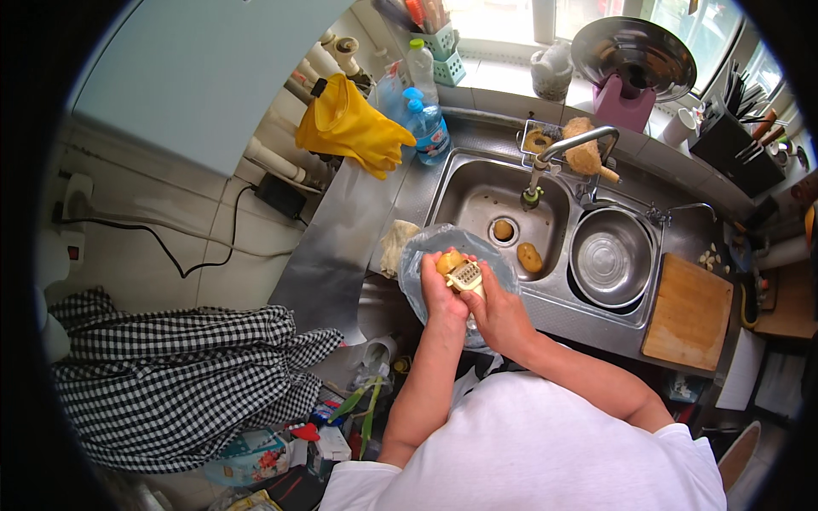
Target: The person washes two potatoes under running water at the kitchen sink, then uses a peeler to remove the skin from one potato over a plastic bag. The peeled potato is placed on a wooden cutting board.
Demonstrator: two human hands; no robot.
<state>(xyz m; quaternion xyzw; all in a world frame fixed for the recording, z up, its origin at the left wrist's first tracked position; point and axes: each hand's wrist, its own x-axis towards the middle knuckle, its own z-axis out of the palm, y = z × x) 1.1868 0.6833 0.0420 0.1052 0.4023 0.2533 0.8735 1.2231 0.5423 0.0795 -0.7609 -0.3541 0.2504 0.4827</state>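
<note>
My left hand cups a partly peeled, yellowish potato. In my right hand is a cream-coloured plastic peeler with a slotted head, held up close against the potato. Both hands are over a clear plastic bag spread open in front of the sink. Two more potatoes lie in the left basin: a small one at the drain and a longer one near the front wall.
A steel pot stands in the right basin, beside a wooden cutting board. The faucet arches over the left basin. A beige cloth, a blue soap bottle and yellow rubber gloves are on the left. Garlic cloves lie far right.
</note>
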